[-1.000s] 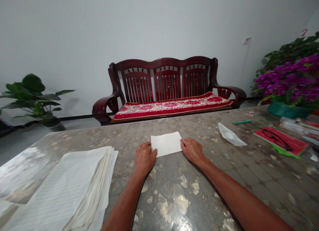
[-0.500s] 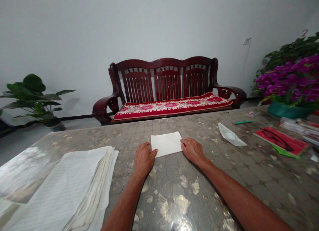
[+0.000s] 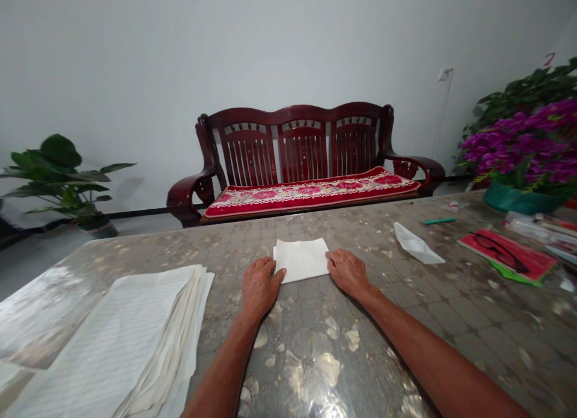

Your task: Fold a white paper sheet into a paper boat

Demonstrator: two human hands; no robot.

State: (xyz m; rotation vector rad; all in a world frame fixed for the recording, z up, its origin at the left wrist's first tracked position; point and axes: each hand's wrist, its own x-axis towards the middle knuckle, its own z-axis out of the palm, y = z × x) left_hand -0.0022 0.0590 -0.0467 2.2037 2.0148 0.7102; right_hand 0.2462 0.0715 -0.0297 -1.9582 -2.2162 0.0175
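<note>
A folded sheet of white lined paper [image 3: 303,258] lies on the patterned table in front of me. My left hand [image 3: 261,285] grips its left edge, the thumb on top and the fingers curled at the side. At the right edge, my right hand [image 3: 349,272] pinches the paper between thumb and bent fingers, whose tips are partly hidden. Along the left side a lower layer peeks out past the top layer. To the right sits a folded white paper boat [image 3: 415,245], apart from both hands.
A stack of lined paper [image 3: 108,328] lies at the left. On the right are a green pen [image 3: 439,221], glasses [image 3: 500,251] on a red booklet [image 3: 536,263], and a teal pot [image 3: 523,198] of purple flowers. A wooden bench [image 3: 302,147] stands beyond the table.
The paper's top layer has shifted slightly to the right at its left edge, uncovering a strip of the layer beneath. Both hands have stayed nearly in place.
</note>
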